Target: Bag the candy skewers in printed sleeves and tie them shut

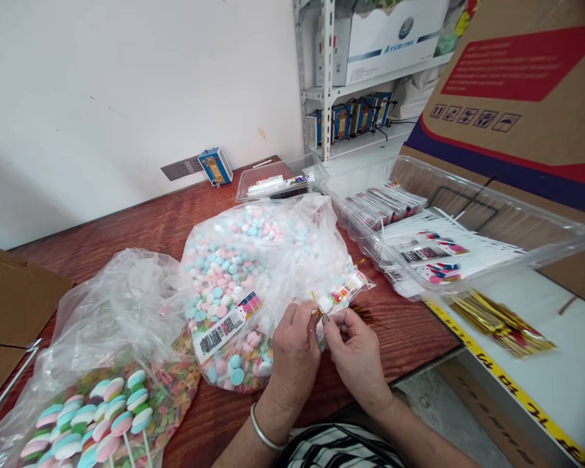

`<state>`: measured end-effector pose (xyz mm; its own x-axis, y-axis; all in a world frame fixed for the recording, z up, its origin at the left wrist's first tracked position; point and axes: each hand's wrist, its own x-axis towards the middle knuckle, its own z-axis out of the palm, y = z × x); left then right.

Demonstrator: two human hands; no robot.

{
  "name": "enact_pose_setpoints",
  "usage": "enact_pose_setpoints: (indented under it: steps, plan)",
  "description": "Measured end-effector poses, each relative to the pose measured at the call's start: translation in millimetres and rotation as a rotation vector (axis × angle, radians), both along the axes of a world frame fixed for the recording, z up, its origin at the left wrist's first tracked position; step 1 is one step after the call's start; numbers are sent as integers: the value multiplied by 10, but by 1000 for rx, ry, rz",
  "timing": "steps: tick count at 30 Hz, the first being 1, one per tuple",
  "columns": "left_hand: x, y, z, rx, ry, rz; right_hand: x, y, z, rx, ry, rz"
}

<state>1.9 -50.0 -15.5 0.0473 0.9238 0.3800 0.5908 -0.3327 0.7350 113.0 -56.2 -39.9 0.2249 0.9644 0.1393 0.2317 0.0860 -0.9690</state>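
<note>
My left hand (295, 354) and my right hand (355, 354) meet over the front edge of the brown wooden table (141, 227). Together they pinch a gold twist tie (316, 305) around the neck of a small clear candy packet (345, 290) that holds several coloured sweets. The packet points up and to the right, away from my fingers. A silver bangle (266, 432) circles my left wrist. Just left of my hands lies a large clear bag of pink, blue and white round candies (234, 279) with a printed label (224, 328).
A second plastic bag (102, 396) at the front left holds pastel lollipops and mixed sweets. A clear tray of empty printed packets (433, 247) stands to the right, gold ties (502, 322) beside it. A small clear box (280, 179), a cardboard box (526, 84) and a shelf (351, 71) stand behind.
</note>
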Motion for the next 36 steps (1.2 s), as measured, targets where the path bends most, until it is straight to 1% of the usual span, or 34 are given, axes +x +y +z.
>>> enact_pose_setpoints:
  steps: [2,4,6,8,10,12,14,16,18,19,20,23,24,25,27,30,33,36]
  plan:
    - [-5,7,1,-20,-40,14,-4,-8,10,-3,18,11]
    - [-1,24,-5,-108,-172,37,-4,-16,16,2,27,32]
    - [15,51,-20,-288,-424,23,2,-19,15,25,21,54]
    - [40,79,-32,-498,-745,-23,13,-10,12,53,-4,79]
    - [68,99,-32,-645,-1013,-81,31,10,12,81,-52,89]
    - [90,107,-18,-714,-1161,-133,57,38,16,106,-112,50]
    - [98,106,-3,-751,-1212,-182,90,66,20,135,-170,-3]
    - [90,103,1,-765,-1198,-210,129,88,18,159,-215,14]
    - [66,96,-10,-731,-1080,-225,168,97,13,164,-250,77]
    - [49,90,-17,-675,-965,-216,184,97,12,168,-274,98]
    - [30,83,-25,-584,-820,-191,198,93,14,179,-308,108]
    - [-17,52,-37,-239,-376,-69,212,73,40,282,-453,122]
    - [-24,42,-37,-166,-284,-34,207,67,54,320,-493,131]
    - [-25,35,-34,-141,-235,-15,198,62,68,349,-516,140]
    - [-15,27,-26,-204,-250,-10,173,58,90,367,-518,149]
    - [11,34,-5,-345,-410,-31,134,63,97,381,-475,143]
    - [27,44,15,-389,-525,-49,112,74,81,436,-463,105]
    - [39,46,6,-421,-620,-76,112,92,75,494,-530,77]
